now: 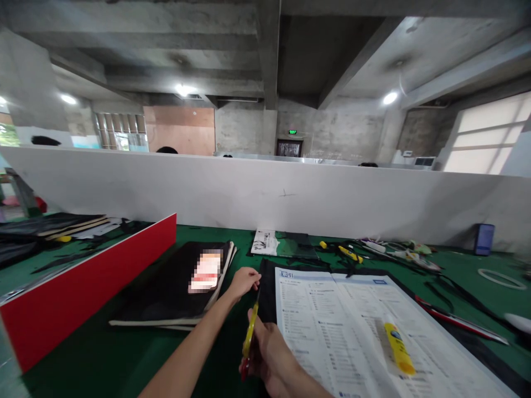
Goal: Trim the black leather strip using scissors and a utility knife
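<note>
Right-hand grip (271, 345) clamped on scissors (250, 336) with yellow-and-red handles; blades directed forward along left edge of black sheet (268, 298), blade opening cannot be told. Yellow glue stick (399, 351) rested on printed sheet (309, 320), which is laid over black sheet. Black edge pinched in left-hand grip (244, 282), near blades. Black-covered boards (161, 282) stacked at left on green bench (103, 365). Yellow utility knife (350, 254) laid farther back, before white partition (232, 190).

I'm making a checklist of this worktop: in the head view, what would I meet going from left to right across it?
Red panel, phone with a pixelated screen, left hand, small yellow tool, yellow tube, upright bluish phone.
</note>
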A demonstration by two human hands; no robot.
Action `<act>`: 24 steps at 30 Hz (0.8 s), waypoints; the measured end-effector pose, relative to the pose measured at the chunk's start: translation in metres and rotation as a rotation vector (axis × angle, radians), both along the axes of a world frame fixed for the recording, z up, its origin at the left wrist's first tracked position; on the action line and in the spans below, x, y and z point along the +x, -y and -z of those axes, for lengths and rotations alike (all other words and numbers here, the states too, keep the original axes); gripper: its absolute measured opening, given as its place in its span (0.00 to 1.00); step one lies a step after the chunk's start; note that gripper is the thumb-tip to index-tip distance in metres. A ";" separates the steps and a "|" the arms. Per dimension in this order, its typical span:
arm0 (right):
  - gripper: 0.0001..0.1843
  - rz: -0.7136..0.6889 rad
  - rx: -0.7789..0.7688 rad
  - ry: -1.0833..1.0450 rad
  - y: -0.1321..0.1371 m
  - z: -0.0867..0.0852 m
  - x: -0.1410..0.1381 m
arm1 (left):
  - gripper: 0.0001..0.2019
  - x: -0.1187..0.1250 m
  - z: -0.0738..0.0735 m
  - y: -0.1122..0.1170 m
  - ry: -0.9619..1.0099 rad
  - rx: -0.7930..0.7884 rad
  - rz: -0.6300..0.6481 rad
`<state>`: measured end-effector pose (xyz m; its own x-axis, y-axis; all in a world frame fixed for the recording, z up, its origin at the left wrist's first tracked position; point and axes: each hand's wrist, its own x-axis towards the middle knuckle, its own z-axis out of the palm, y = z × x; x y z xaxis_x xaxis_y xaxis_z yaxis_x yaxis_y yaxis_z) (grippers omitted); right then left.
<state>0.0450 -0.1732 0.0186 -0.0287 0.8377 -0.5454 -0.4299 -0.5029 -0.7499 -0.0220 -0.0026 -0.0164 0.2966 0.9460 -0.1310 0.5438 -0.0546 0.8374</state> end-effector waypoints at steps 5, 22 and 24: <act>0.15 0.031 -0.037 0.025 -0.001 -0.002 -0.004 | 0.12 0.000 -0.001 0.000 -0.016 -0.006 0.002; 0.37 -0.248 0.004 -0.046 -0.008 0.021 0.018 | 0.12 0.001 -0.007 0.003 -0.051 0.008 -0.021; 0.36 -0.278 0.011 -0.055 -0.009 0.022 0.020 | 0.12 0.000 -0.006 0.003 -0.057 0.003 -0.023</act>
